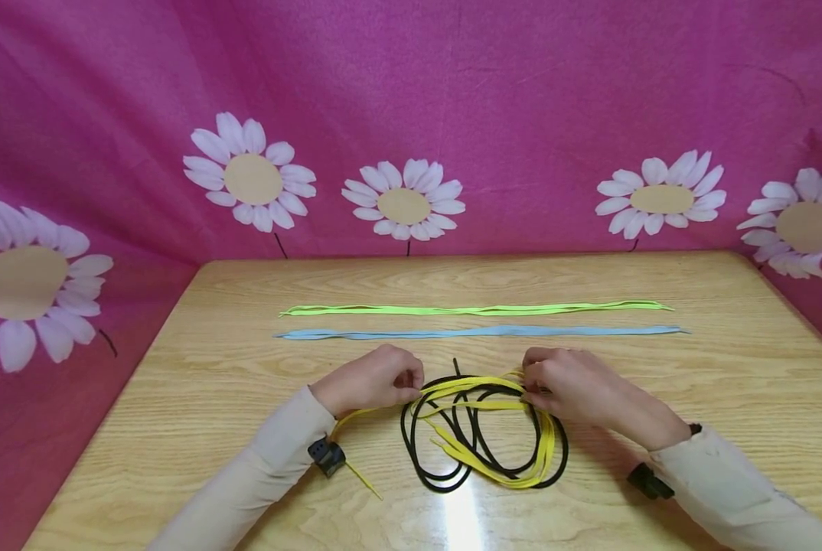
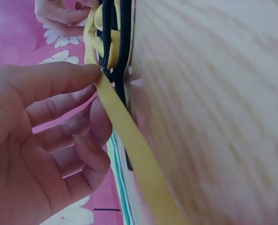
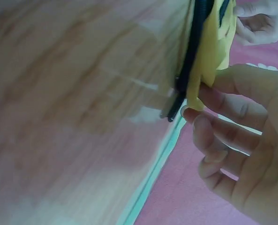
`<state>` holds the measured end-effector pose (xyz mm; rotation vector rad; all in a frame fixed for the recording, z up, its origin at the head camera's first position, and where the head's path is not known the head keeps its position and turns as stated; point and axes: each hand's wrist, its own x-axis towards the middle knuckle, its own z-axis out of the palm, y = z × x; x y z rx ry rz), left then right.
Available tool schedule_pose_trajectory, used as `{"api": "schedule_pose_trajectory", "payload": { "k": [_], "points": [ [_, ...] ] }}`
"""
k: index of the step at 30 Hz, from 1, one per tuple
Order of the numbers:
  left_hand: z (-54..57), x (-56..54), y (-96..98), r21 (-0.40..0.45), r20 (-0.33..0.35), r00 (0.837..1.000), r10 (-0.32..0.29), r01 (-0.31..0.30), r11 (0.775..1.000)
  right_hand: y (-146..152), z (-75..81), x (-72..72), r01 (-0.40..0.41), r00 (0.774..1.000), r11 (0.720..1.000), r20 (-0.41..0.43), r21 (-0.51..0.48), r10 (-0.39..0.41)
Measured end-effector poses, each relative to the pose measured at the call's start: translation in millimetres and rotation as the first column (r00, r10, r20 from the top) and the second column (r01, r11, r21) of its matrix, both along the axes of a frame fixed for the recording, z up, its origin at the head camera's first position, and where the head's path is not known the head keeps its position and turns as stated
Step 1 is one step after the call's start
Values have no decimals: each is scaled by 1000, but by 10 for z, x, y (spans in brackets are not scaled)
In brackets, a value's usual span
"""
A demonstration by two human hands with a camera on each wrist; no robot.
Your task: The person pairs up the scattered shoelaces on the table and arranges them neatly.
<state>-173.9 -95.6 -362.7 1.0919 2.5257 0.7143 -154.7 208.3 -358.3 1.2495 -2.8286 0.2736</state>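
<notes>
Yellow shoelace (image 1: 549,444) lies in loose loops together with a looped black shoelace (image 1: 565,451) near the front of the table. At the left side of the loops, my left hand (image 1: 376,380) pinches a flat strand of the yellow lace (image 2: 124,119) between thumb and forefinger. A loose tail of it runs under that wrist to the table. On the opposite side, my right hand (image 1: 576,386) pinches yellow lace (image 3: 209,56) at the upper right of the loops, close beside the black cord (image 3: 196,33). The remaining fingers of both hands are loosely bent.
Behind the hands, a light blue shoelace (image 1: 500,330) and a neon green shoelace (image 1: 480,311) stretch straight across the wooden table (image 1: 197,383), side by side. A pink cloth (image 1: 521,99) with white flowers hangs along the back and sides.
</notes>
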Motion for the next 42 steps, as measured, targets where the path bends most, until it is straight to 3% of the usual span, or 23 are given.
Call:
{"api": "schedule_pose_trajectory", "payload": {
  "k": [4,10,16,23,29,37,42],
  "points": [
    [26,11,-54,17,2,1000,0,-1,1000,24,37,14,-13,1000,1000,7,2,13],
    [97,41,-180,11,29,999,25,-25,1000,160,155,74,53,992,998,114,-26,-50],
    [189,36,-346,37,-3,1000,27,-26,999,339,245,84,89,987,994,138,-61,-80],
    [313,33,-535,100,-52,998,20,-15,995,486,277,103,36,999,990,10,-135,-35],
    [398,22,-686,109,-105,993,54,-42,993,599,357,105,45,995,990,-83,-134,-56],
    [495,33,-872,73,-113,982,153,-145,987,793,465,98,119,985,989,-111,-89,-129],
    [544,40,-959,74,-113,978,178,-171,983,898,499,94,165,980,984,-102,-66,-171]
  ]
}}
